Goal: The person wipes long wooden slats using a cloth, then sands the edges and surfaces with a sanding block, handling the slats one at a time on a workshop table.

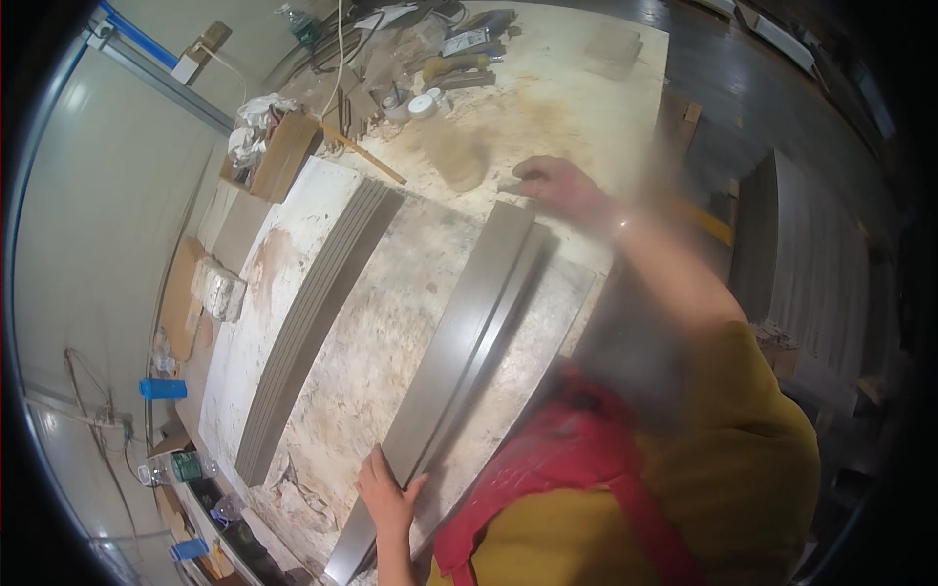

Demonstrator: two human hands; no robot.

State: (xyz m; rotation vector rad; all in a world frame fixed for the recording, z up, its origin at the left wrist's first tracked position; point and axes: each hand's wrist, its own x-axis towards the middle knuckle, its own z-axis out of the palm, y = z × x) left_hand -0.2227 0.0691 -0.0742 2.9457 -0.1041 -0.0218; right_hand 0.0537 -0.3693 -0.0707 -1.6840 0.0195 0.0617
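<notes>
A long grey moulding strip [459, 313] with a stepped profile lies diagonally across the worn white work surface [391, 303]. Near its lower end my left hand [387, 491] straddles it, fingers on one side and thumb on the other. Just beyond the far end is my right hand [562, 186], its fingers bent together around a small, pale flat piece too blurred to name. To the left, several similar grey strips [318, 332] lie side by side in a bundle, apart from both hands.
A cardboard box [283, 156] with white crumpled material stands at the back left. Beyond are a wooden stick [363, 154], white-lidded jars [422, 105] and a yellow-handled tool [455, 64]. A wrapped white block [219, 289] sits left; stacked grey panels [801, 264] stand right.
</notes>
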